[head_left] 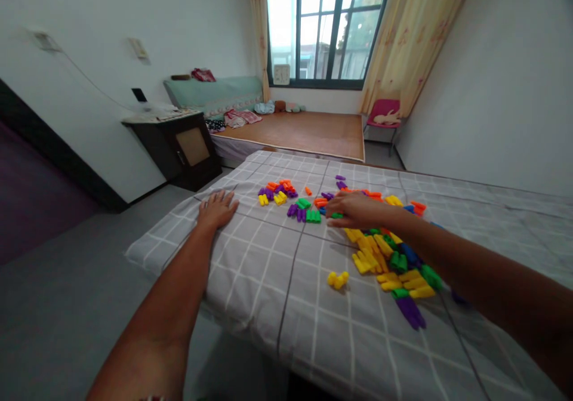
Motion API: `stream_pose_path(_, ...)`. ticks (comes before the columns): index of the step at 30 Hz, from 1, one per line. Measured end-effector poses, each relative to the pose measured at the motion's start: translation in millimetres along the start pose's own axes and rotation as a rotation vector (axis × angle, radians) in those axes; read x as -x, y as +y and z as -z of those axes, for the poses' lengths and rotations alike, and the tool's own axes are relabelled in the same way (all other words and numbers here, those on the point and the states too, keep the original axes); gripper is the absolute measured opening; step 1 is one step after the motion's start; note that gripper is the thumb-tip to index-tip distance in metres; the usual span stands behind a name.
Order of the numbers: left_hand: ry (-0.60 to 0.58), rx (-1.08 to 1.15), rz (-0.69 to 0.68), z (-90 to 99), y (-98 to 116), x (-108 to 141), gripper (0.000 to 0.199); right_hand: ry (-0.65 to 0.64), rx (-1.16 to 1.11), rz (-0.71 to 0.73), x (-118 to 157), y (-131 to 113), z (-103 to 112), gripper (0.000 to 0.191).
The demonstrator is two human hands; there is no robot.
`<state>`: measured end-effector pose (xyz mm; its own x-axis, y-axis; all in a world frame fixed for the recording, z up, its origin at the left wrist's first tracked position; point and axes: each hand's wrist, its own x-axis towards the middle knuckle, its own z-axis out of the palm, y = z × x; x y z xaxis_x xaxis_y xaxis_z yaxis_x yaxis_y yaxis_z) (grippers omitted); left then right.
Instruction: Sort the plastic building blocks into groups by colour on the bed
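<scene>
My left hand (218, 209) lies flat on the grey checked cloth (250, 252) at the table's left side, fingers apart, holding nothing. My right hand (351, 210) is over the toy building pieces, fingers bent down and drawn together; whatever they hold is hidden. Beside its fingertips are a blue piece (322, 210) and a green piece (337, 215). To the left sit joined green pieces (313, 216) and purple pieces (296, 212). A mixed pile with many yellow pieces (371, 255) spreads under my right forearm.
Orange pieces (286, 184) and others form a small group farther left. A yellow knobbly piece (338, 280) lies nearer me, and purple pieces (410, 312) stick out of the pile. Beyond the table are a bed (304, 131), a dark cabinet (179, 144) and a pink chair (384, 110).
</scene>
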<state>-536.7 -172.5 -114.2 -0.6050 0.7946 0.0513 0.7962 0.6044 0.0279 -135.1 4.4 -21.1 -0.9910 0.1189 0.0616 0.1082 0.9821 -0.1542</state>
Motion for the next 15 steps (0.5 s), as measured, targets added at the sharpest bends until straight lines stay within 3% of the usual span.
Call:
stream_pose_path(2, 0.009, 0.019, 0.008, -0.1, 1, 1, 0.063, 0.032, 0.013, 0.066, -52, -14, -5, 0.042)
stream_pose_path(6, 0.031, 0.05, 0.0, 0.4, 0, 3, 0.058, 0.049, 0.08, -0.01, -162, -33, -30, 0.055)
stream_pose_path(8, 0.042, 0.057, -0.003, 0.7, -1, 4, 0.058, 0.013, 0.104, -0.049, -200, -32, -42, 0.059)
stream_pose_path(11, 0.053, 0.066, -0.01, 0.8, -2, 6, 0.057, -0.078, 0.09, -0.095, -224, -21, -50, 0.059)
stream_pose_path(15, 0.052, 0.066, -0.006, 0.6, -3, 5, 0.056, -0.133, 0.092, -0.137, -202, -3, -44, 0.049)
